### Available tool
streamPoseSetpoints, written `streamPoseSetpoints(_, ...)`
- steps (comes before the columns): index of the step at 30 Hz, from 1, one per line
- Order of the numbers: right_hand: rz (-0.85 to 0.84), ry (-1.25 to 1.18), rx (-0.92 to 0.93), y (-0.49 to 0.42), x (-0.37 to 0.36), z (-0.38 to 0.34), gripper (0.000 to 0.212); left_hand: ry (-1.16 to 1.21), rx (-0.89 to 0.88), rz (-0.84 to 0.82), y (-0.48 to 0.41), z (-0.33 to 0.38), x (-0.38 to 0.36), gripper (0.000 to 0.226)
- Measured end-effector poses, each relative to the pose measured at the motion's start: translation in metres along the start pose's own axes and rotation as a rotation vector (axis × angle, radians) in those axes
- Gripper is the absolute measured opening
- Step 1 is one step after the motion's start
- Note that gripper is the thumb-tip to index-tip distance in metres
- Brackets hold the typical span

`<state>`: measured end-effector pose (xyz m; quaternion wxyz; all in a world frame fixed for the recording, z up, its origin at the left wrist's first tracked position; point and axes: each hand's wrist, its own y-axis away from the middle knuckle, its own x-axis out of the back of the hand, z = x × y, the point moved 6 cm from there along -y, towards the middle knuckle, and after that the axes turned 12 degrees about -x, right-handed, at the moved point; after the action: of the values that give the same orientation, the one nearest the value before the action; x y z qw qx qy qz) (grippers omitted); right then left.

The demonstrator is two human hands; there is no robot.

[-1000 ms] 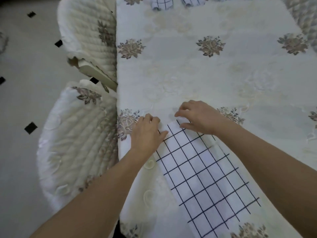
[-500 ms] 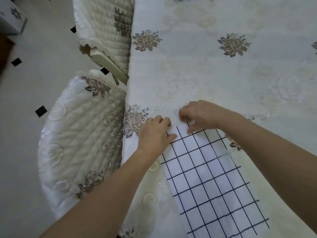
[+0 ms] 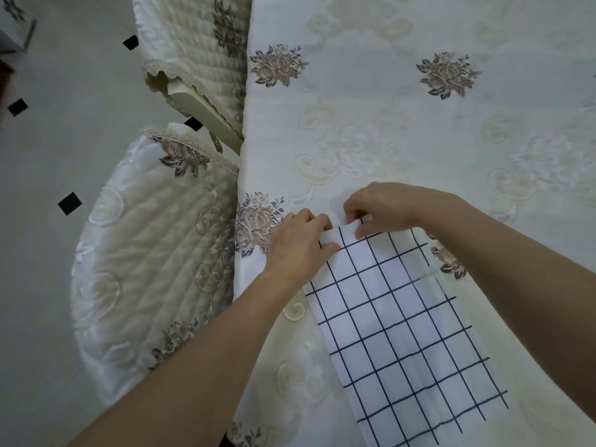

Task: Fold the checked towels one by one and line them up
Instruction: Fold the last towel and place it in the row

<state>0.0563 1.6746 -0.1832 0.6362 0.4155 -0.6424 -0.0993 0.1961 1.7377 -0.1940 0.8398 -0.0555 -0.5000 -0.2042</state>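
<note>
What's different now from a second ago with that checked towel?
The left hand and right hand lay on the far end of the checked towel. Now they pinch its two far corners, and that edge has lifted slightly off the tablecloth. The rest of the towel stays flat where it was, and the cushioned chairs are unchanged.
</note>
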Motion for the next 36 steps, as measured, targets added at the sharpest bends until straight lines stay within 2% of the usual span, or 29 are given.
streamPoseSetpoints(4, 0.057, -0.026, -0.084, 0.005, 0.016, 0.004, 0.018, 0.035, -0.055, -0.101, -0.017, -0.010, 0.013, 0.026)
streamPoseSetpoints(7, 0.133, -0.005, -0.150, 0.009, 0.034, 0.001, 0.012, -0.019, -0.103, -0.085, -0.034, -0.014, 0.040, 0.022)
streamPoseSetpoints(12, 0.231, -0.064, -0.250, 0.024, 0.066, -0.005, 0.019, -0.122, -0.201, -0.059, -0.049, -0.008, 0.086, 0.022)
streamPoseSetpoints(18, 0.272, -0.099, -0.291, 0.074, 0.070, -0.019, 0.021, -0.032, -0.238, 0.020, -0.017, 0.015, 0.118, 0.022)
streamPoseSetpoints(23, 0.344, -0.169, -0.244, 0.123, 0.039, -0.028, 0.022, 0.315, -0.261, 0.050, 0.036, 0.032, 0.109, 0.011)
streamPoseSetpoints(25, 0.412, -0.179, -0.207, 0.142, 0.021, -0.031, 0.022, 0.384, -0.317, 0.033, 0.059, 0.039, 0.092, 0.015)
streamPoseSetpoints(28, 0.592, -0.182, -0.119, 0.170, -0.010, -0.034, 0.022, 0.458, -0.386, 0.050, 0.092, 0.047, 0.063, 0.031)
streamPoseSetpoints(32, 0.788, -0.155, -0.003, 0.197, -0.060, -0.034, 0.027, 0.337, -0.532, 0.124, 0.127, 0.063, 0.031, 0.047)
streamPoseSetpoints(36, 0.824, -0.177, 0.033, 0.203, -0.113, -0.032, 0.030, 0.230, -0.576, 0.105, 0.150, 0.067, 0.001, 0.038)
